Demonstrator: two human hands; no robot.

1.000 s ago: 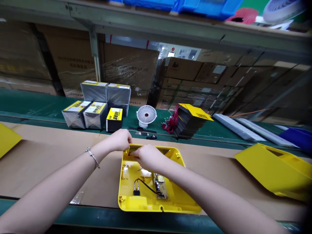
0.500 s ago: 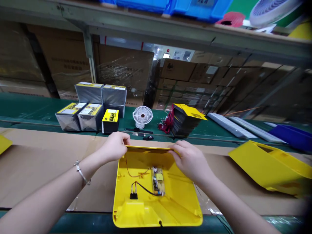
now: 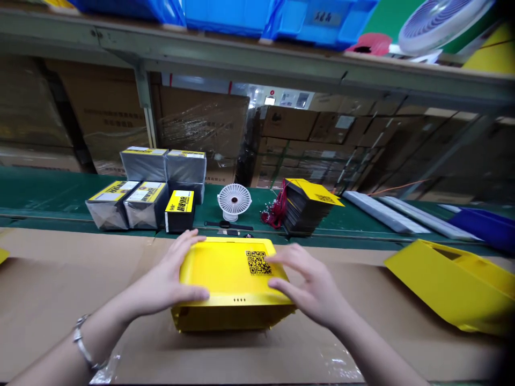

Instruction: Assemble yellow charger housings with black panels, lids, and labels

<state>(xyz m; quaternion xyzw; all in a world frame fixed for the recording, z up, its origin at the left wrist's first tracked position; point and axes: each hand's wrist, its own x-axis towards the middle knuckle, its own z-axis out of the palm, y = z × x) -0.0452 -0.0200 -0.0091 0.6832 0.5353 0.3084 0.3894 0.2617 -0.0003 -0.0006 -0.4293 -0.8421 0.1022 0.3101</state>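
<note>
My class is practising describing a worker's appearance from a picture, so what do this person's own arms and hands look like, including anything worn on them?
The left hand is ungloved, with a slim, silver-coloured bracelet around its wrist. The right hand is ungloved too, and no jewellery shows on it. No sleeves show on either forearm.

We saw the left hand [image 3: 171, 279] spread against the left side of the yellow case [image 3: 221, 271], its thumb by the near edge. The right hand [image 3: 311, 279] was at the opposite side, fingers beside the black QR code [image 3: 258, 262]. We had cardboard [image 3: 241, 364] beneath the case. Beyond it stood a small white fan [image 3: 234, 201], between boxes [image 3: 179, 210] with yellow labels and a stack of dark panels [image 3: 308, 212] beside red wires [image 3: 277, 208]. Another yellow housing [image 3: 446, 289] lay well apart, to the right.
</note>
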